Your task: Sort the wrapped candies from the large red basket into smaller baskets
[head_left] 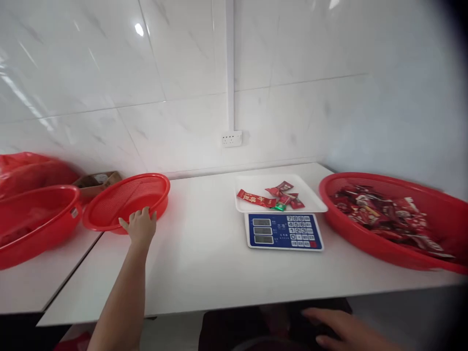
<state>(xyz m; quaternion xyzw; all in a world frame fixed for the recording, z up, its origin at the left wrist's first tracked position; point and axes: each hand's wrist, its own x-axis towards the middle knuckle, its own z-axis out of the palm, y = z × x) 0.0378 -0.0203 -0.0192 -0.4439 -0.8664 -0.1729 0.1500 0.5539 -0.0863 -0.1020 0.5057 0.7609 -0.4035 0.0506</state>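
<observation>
My left hand (140,225) reaches out and grips the near rim of an empty red mesh basket (124,197) on the white table (204,263). My right hand (347,331) rests low below the table edge, fingers stretched out flat with nothing in them. A blue digital scale (284,231) stands in the middle with a white tray (256,183) on top, holding several red-wrapped candies (272,197). A large red basket (383,243) at the right is full of red candy packets.
A red basin (32,229) sits at the far left on a second table, with a red plastic bag (25,168) and a brown cardboard box (97,180) behind. White tiled wall with a socket (231,138) at the back.
</observation>
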